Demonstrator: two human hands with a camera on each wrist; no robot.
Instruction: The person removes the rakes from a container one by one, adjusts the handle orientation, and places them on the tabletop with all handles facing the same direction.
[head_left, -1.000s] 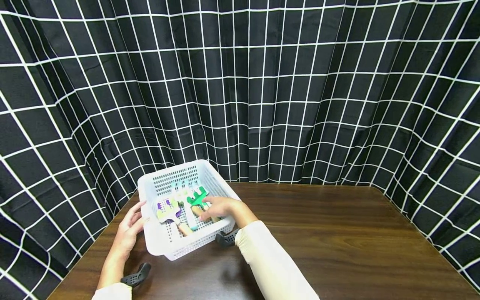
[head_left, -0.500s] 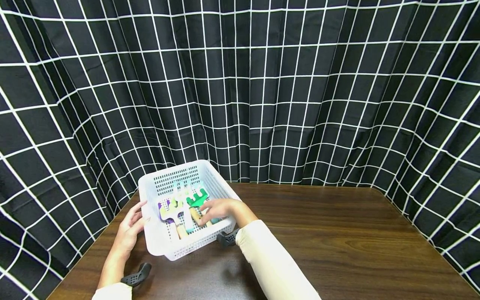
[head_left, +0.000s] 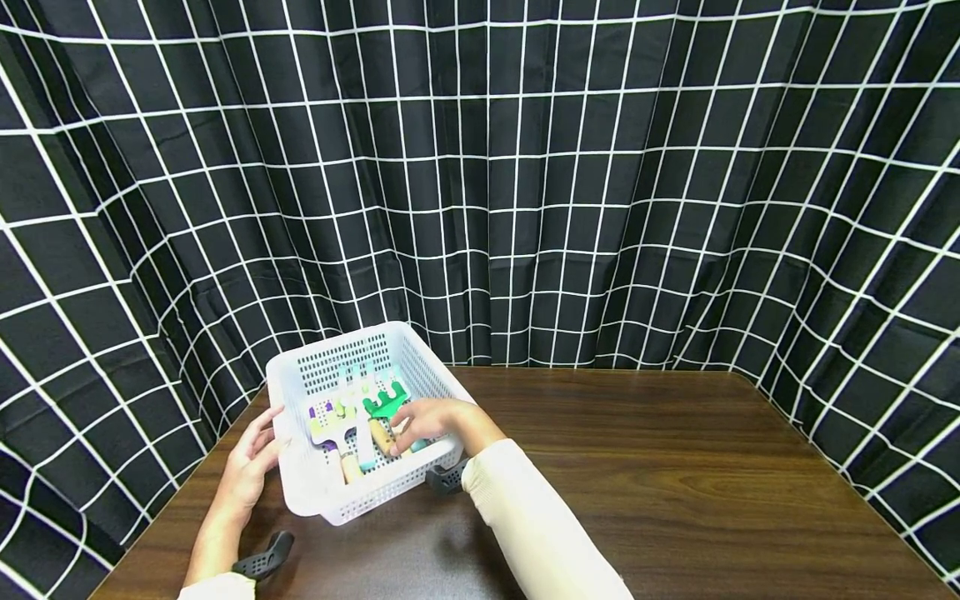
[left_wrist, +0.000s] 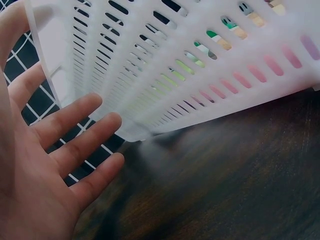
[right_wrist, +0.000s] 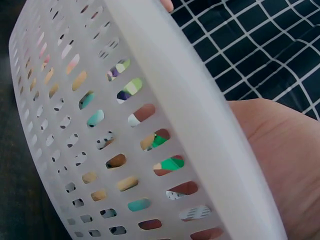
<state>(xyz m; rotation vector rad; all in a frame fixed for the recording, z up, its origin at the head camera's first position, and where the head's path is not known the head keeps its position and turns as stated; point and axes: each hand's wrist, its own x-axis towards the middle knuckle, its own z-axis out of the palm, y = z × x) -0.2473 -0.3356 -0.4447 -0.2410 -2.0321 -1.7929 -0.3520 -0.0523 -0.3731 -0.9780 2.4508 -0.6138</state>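
A white perforated basket (head_left: 322, 492) stands on the back left part of a brown wooden table (head_left: 675, 483). It holds several toy garden tools: a green rake (head_left: 386, 404) with a wooden handle, a purple and pale green shovel (head_left: 330, 417) and a teal piece. My right hand (head_left: 423, 423) reaches over the basket's right rim, fingers curled down on the green rake's handle. In the right wrist view only the palm (right_wrist: 285, 145) shows behind the basket wall (right_wrist: 115, 125). My left hand (head_left: 253, 454) lies with straight, spread fingers (left_wrist: 85, 135) along the basket's left wall (left_wrist: 190, 65).
A black curtain with a white grid (head_left: 570, 183) hangs close behind and around the table. Black wrist mounts show at the left forearm (head_left: 261, 561) and beside the right sleeve (head_left: 446, 479). Bare tabletop stretches to the right of the basket.
The basket has shifted slightly left and nearer. My right hand has slid a little left inside it, and the green rake moved with it. The left hand stays at the basket's side.
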